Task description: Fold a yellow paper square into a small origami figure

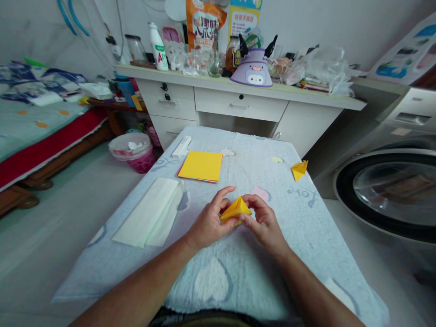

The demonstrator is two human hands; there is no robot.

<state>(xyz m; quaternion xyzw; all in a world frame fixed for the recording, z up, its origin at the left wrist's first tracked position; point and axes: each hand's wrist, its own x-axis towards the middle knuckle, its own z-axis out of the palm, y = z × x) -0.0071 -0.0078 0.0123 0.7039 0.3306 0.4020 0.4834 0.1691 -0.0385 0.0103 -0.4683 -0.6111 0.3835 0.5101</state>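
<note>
Between my two hands, just above the cloth-covered table, is a folded piece of yellow origami paper with a raised point. My left hand pinches its left side, index finger lifted off it. On the right side, the thumb and fingers of my right hand grip the same paper; its underside is hidden. Beyond my left hand lies a stack of square paper, yellow on top. Another folded yellow paper piece rests near the table's right edge.
A folded pale cloth or tissue and a small white box lie on the table's left. Behind stands a white cabinet crowded with jars and bags. A pink bin is left; a washing machine stands right.
</note>
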